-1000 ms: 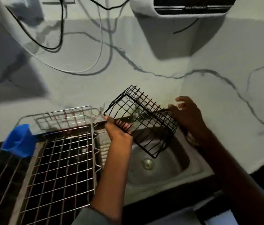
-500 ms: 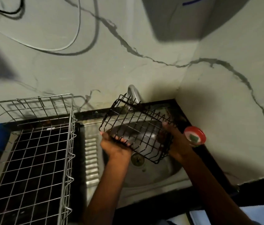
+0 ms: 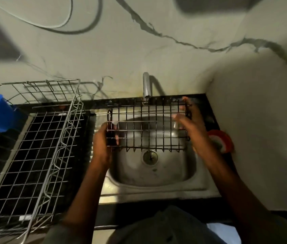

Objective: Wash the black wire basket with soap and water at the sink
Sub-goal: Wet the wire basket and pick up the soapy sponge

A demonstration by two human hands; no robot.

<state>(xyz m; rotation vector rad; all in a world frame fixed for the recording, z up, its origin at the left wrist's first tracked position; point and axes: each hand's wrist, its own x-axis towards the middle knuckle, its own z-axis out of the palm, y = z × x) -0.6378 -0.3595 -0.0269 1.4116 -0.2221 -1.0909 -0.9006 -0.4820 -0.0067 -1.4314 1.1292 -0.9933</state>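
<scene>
both hands' fingers curl round the black wire basket (image 3: 148,127) ends: left hand (image 3: 102,143), right hand (image 3: 190,124).

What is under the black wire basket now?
Under the black wire basket lies the steel sink bowl, visible through the wires, its drain just past the near edge. Nothing else shows there.
</scene>
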